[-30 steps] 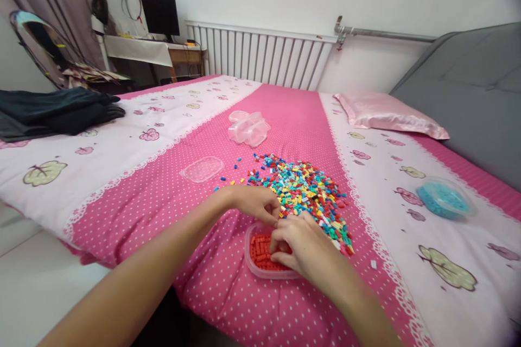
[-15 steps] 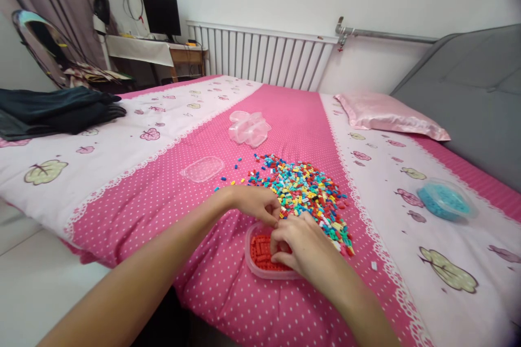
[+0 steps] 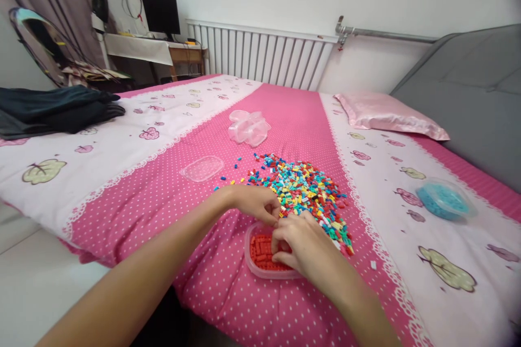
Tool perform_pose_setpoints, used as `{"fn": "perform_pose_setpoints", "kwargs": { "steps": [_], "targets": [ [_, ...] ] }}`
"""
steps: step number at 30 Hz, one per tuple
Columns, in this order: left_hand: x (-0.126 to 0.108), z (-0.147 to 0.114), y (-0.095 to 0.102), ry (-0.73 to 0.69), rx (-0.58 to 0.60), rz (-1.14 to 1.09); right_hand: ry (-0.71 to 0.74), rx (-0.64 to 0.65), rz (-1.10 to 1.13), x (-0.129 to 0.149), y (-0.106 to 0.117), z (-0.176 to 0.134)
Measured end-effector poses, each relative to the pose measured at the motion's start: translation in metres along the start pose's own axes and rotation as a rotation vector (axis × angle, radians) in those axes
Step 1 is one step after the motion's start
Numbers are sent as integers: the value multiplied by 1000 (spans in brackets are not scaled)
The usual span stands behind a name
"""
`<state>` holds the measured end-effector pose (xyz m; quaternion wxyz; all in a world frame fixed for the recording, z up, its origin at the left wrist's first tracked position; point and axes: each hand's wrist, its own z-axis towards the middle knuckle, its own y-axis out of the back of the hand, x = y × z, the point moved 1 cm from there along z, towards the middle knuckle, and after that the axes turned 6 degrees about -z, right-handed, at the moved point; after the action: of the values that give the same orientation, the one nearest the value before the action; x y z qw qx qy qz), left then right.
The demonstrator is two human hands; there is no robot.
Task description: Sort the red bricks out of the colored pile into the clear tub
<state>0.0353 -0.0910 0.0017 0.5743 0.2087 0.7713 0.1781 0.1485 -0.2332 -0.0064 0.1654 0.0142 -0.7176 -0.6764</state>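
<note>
A heap of small mixed-colour bricks lies on the pink dotted bedspread. At its near edge sits a clear plastic tub holding red bricks. My left hand and my right hand meet fingertip to fingertip over the tub's far rim. The fingers of both are pinched together; whatever is between them is too small to make out. My right hand covers part of the tub.
A flat clear lid and a stack of empty clear tubs lie beyond the heap. A tub of blue bricks sits far right. There is a pink pillow, dark folded clothes at left, and a grey headboard.
</note>
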Motion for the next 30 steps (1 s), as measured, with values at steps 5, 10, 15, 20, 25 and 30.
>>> {"fn": "perform_pose_setpoints", "kwargs": {
  "steps": [5, 10, 15, 20, 25, 30],
  "targets": [
    [0, 0, 0, -1, 6, -11, 17, 27, -47, 0, -3, 1],
    [1, 0, 0, 7, 10, -18, 30, 49, -80, -1, -3, 2],
    [1, 1, 0, 11, 8, -16, 15, 49, -23, 2, 3, 2],
    [2, 1, 0, 9, 4, -12, 10, 41, -10, 2, 3, 2],
    [1, 0, -1, 7, 2, -9, 22, 3, 19, 0, 1, 1],
    [0, 0, 0, 4, 1, -1, 18, -36, 81, 0, 5, -3]
  ]
}}
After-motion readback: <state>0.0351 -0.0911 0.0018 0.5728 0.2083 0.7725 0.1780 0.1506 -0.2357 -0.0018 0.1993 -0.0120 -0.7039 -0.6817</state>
